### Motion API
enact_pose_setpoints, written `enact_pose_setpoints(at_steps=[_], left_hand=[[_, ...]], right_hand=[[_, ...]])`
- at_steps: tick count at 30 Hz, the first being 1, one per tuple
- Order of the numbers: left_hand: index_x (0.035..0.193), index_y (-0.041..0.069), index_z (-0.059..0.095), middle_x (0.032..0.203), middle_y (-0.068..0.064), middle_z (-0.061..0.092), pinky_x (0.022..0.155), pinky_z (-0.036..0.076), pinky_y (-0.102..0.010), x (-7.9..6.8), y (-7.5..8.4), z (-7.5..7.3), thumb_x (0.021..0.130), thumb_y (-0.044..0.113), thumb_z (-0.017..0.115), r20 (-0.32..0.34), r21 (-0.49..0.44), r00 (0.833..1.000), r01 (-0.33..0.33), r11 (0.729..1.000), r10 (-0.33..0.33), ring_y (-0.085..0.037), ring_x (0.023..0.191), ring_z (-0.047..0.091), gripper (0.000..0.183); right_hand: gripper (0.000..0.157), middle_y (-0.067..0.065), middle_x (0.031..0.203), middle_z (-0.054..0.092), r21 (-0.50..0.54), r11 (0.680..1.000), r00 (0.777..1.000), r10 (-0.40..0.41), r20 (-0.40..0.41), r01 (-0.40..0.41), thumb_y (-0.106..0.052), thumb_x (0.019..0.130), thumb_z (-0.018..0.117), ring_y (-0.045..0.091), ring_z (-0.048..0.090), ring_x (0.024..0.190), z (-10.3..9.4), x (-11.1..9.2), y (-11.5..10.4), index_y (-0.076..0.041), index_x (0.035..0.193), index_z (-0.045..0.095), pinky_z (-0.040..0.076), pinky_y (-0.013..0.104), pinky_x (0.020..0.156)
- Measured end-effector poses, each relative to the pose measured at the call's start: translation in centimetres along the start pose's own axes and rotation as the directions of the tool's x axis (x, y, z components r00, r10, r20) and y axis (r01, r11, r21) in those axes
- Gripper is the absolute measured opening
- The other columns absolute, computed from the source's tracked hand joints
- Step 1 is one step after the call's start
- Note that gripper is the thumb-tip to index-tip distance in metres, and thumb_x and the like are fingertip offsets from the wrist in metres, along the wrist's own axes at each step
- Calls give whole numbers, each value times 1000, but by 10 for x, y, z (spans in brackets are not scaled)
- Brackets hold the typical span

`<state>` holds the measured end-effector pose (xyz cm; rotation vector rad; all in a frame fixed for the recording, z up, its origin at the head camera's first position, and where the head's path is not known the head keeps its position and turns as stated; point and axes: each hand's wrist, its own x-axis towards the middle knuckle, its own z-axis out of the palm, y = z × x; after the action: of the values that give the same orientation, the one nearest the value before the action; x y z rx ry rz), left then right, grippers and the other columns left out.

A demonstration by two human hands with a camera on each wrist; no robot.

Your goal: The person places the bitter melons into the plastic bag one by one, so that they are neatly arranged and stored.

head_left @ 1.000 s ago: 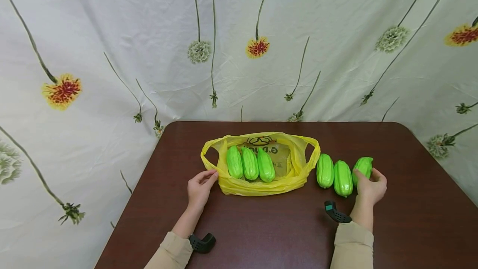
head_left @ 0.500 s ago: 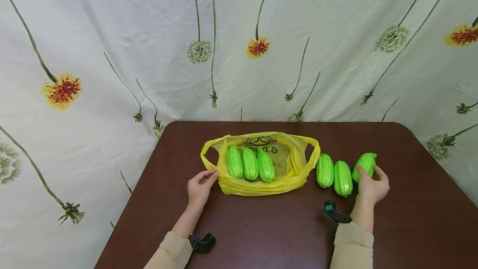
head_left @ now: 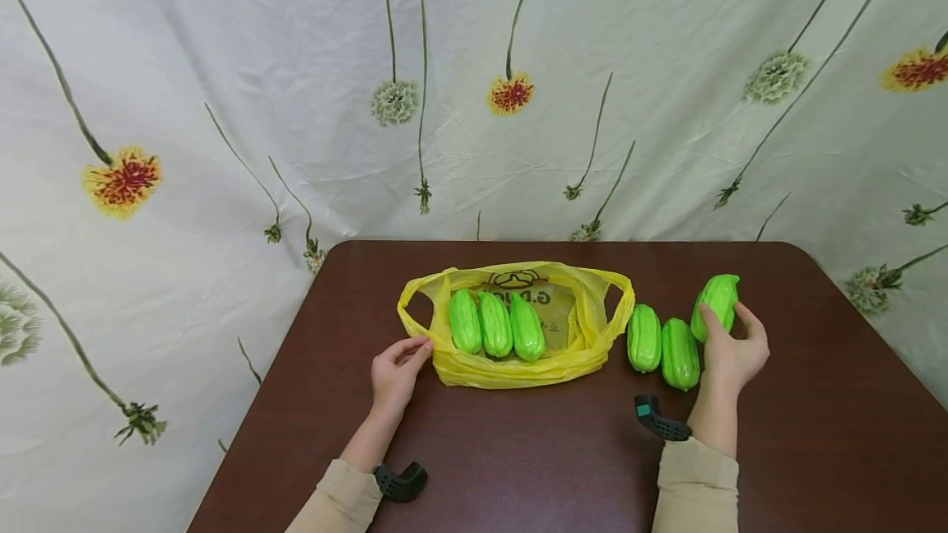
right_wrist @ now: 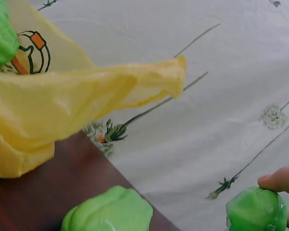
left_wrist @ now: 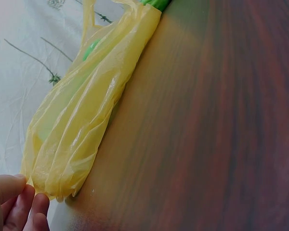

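Note:
A yellow plastic bag [head_left: 511,373] lies mouth-up on the table with three glossy, ribbed green fruits [head_left: 494,324] side by side in it. My left hand [head_left: 396,373] pinches the bag's left edge near the handle; in the left wrist view the fingertips [left_wrist: 15,185] sit right at the bag's corner. To the right of the bag, my right hand [head_left: 736,352] grips another green fruit [head_left: 716,303] between thumb and fingers, its pointed stem end facing away. Two more of the same kind, an outer fruit [head_left: 644,339] and an inner fruit [head_left: 680,354], lie just left of that hand.
Both bag handles stand up, the right handle [head_left: 620,303] close to the loose fruits. The dark brown table [head_left: 518,459] ends at a rounded far edge against a flower-printed cloth [head_left: 474,105]. A black wrist device [head_left: 401,481] sits on the left forearm.
My right hand has lifted its green fruit up and away from the other two, toward the far side of the table. The left hand and the bag have stayed still.

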<state>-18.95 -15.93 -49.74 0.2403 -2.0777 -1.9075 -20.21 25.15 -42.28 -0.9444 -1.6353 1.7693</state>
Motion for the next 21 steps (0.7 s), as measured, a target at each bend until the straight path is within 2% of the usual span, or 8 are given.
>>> enact_pose_setpoints(at_steps=[5, 13, 21], left_hand=[[96, -2, 73, 91, -11, 70, 67, 51, -18, -1, -1, 1, 81, 13, 75, -17, 13, 999, -28, 1000, 28, -7, 74, 64, 21], [95, 0, 73, 92, -12, 70, 67, 52, -19, -1, -1, 1, 82, 10, 74, -13, 10, 1000, -26, 1000, 26, -7, 74, 64, 17], [95, -1, 73, 91, -13, 70, 66, 52, -19, 0, -1, 1, 82, 11, 74, -16, 11, 999, -32, 999, 32, -7, 73, 64, 18]], right_hand=[[58, -1, 127, 49, 45, 998, 999, -33, 33, 32, -21, 79, 76, 14, 41, 121, 4, -6, -6, -15, 132, 55, 39, 25, 95], [55, -2, 121, 52, 140, 987, 993, -88, 74, 77, -18, 77, 78, 13, 45, 115, 10, -17, -16, -13, 128, 58, 41, 23, 87], [53, 1, 120, 55, 178, 977, 984, -139, 112, 118, -13, 77, 78, 13, 47, 111, 17, -31, -27, -9, 126, 59, 38, 26, 94]])
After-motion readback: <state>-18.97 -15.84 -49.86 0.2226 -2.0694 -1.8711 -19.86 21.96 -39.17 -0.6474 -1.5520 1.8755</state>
